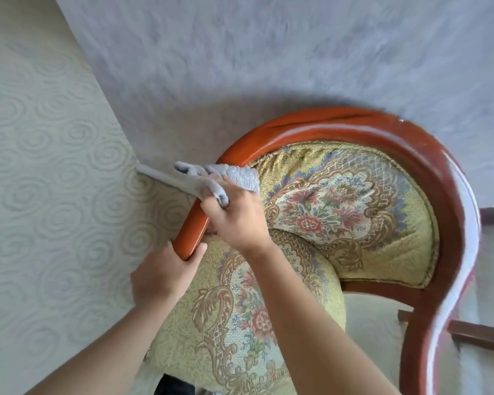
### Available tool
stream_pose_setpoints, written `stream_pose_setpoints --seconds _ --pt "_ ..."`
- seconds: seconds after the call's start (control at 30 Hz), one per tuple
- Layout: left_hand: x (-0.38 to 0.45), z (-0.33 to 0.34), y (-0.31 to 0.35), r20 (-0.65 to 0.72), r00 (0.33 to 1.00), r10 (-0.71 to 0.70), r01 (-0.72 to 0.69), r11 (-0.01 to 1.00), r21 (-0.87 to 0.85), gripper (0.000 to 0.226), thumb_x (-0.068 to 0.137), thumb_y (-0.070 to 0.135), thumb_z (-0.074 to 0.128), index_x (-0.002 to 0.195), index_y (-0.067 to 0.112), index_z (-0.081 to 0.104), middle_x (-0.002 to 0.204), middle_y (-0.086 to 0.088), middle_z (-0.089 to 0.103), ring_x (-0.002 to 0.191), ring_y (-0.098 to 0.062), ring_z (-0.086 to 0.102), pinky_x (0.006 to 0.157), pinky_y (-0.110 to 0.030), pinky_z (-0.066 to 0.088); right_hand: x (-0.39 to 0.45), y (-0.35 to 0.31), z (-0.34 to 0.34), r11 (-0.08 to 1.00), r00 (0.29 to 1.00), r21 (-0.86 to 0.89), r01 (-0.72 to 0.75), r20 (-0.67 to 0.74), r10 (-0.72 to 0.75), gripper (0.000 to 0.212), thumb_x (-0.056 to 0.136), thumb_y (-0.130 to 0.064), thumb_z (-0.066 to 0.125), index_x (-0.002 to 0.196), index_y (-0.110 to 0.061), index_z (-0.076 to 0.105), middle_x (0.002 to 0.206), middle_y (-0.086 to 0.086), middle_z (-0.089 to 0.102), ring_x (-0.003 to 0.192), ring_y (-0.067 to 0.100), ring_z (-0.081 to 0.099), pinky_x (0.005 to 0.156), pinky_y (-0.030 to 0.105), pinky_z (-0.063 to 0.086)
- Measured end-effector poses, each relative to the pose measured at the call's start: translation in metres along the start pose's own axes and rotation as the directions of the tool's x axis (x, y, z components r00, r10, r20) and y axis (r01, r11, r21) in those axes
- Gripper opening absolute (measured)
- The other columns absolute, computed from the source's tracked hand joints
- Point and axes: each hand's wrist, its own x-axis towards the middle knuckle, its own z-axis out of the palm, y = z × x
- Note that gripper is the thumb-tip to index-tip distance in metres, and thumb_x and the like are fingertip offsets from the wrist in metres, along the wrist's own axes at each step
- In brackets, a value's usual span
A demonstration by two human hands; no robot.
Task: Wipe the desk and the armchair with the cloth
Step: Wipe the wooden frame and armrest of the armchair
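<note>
The armchair [428, 155] has a curved, glossy red-brown wooden frame and floral yellow upholstery on its back and seat. My right hand [237, 218] presses a grey cloth [226, 178] against the left arm of the frame, where it meets the padded back. My left hand [166, 272] grips the front end of that same wooden arm [191, 226]. The desk is not in view.
A cream wall with raised swirl patterns [54, 181] stands close on the left, its baseboard just behind the cloth. Pale grey-lilac carpet [268, 52] covers the floor behind the chair. A dark wooden rail [479, 337] shows at the lower right.
</note>
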Motion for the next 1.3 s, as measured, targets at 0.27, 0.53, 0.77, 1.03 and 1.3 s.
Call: stream_pose_setpoints --seconds 0.27,0.53,0.77,1.03,1.3 --pt "0.007 -0.029 0.010 0.032 0.992 0.120 -0.105 0.948 -0.300 0.089 0.050 0.101 0.049 0.111 0.037 0.060 0.102 0.016 0.067 0.088 -0.011 0.065 0.070 -0.037 0.052 -0.060 0.033 -0.140 0.723 0.679 0.500 -0.477 -0.311 0.664 0.043 0.082 -0.044 0.056 0.061 -0.007 0.052 0.057 -0.002 0.049 0.057 0.013 0.045 0.050 0.032 0.036" --pt "0.077 -0.071 0.177 -0.006 0.863 0.505 -0.501 0.853 -0.145 0.080 0.057 0.091 0.061 0.113 0.034 0.056 0.092 0.017 0.059 0.077 -0.008 0.056 0.056 -0.022 0.039 -0.083 0.077 -0.233 0.601 0.271 0.675 -0.427 -0.538 0.798 0.025 0.072 -0.052 0.058 0.065 -0.032 0.072 0.062 -0.011 0.060 0.063 0.008 0.056 0.063 0.035 0.047" --pt "0.063 -0.059 0.334 0.043 0.525 0.850 -0.850 0.520 0.088 0.087 0.061 0.092 0.053 0.123 0.031 0.059 0.113 0.010 0.067 0.099 -0.015 0.066 0.082 -0.036 0.057 -0.079 0.107 -0.274 0.686 0.012 0.623 -0.376 -0.737 0.676 0.048 0.090 -0.049 0.050 0.047 -0.028 0.044 0.054 -0.007 0.037 0.053 0.012 0.036 0.053 0.036 0.032" --pt "0.087 -0.034 0.355 -0.155 0.157 0.975 -0.925 0.200 0.322 0.068 0.068 0.083 0.053 0.090 0.020 0.062 0.061 -0.002 0.068 0.047 -0.025 0.067 0.044 -0.035 0.053 -0.080 0.156 -0.274 0.676 -0.004 0.332 -0.658 -0.899 0.438 0.050 0.096 -0.048 0.032 0.082 -0.018 0.069 0.081 0.013 0.069 0.086 0.023 0.063 0.077 0.037 0.046" --pt "0.094 -0.027 0.352 -0.192 0.109 0.975 -0.921 0.171 0.349 0.067 0.072 0.084 0.052 0.089 0.019 0.059 0.060 -0.001 0.066 0.045 -0.024 0.065 0.044 -0.032 0.051 -0.015 0.178 -0.205 0.732 0.226 0.155 -0.664 -0.891 0.394 0.050 0.101 -0.024 0.037 0.148 -0.005 0.035 0.154 0.015 0.035 0.148 0.040 0.021 0.121 0.055 0.013"
